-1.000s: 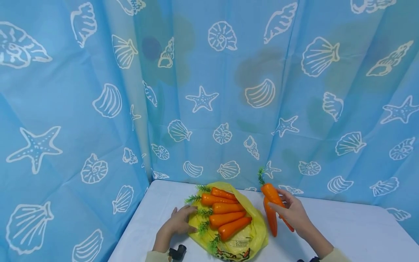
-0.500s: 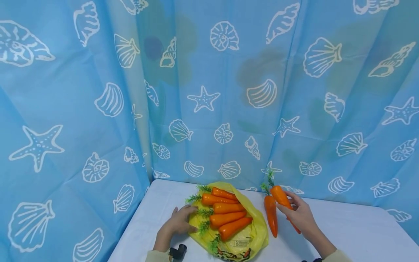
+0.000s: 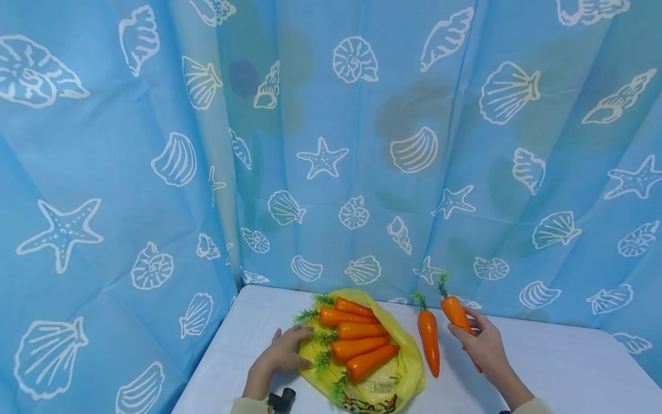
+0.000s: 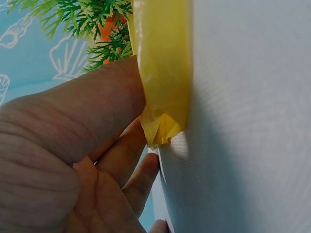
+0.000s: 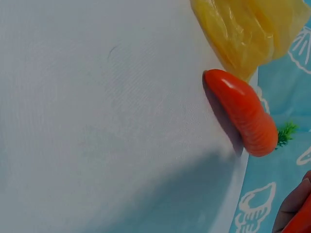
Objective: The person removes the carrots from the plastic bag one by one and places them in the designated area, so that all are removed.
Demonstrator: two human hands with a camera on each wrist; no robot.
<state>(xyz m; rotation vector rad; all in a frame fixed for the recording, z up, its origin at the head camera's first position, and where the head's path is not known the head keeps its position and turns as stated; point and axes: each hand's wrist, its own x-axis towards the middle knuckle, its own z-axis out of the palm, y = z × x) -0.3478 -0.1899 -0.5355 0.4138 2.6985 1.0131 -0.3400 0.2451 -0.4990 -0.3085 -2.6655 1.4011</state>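
Note:
My right hand (image 3: 483,345) holds an orange toy carrot (image 3: 455,313) with a green leafy top, tilted above the table. Only a finger and part of that carrot show at the lower right corner of the right wrist view. Just left of it, a second carrot (image 3: 428,339) lies on the white table. Several more carrots (image 3: 362,329) lie side by side in the mouth of a yellow plastic bag (image 3: 414,368). My left hand (image 3: 281,351) rests at the bag's left edge, thumb and fingers spread apart and touching it. In the left wrist view, the bag hides the thumb's tip.
The white table (image 3: 558,356) runs on to the right of my right hand. Behind and to the left hangs a blue curtain (image 3: 320,230) with white shells and starfish, close to the table's back edge. A black wrist mount (image 3: 281,398) sits at my left wrist.
My right hand has moved to the right with its carrot, away from the carrot lying on the table, which now shows whole with its green top. The left hand stays at the bag.

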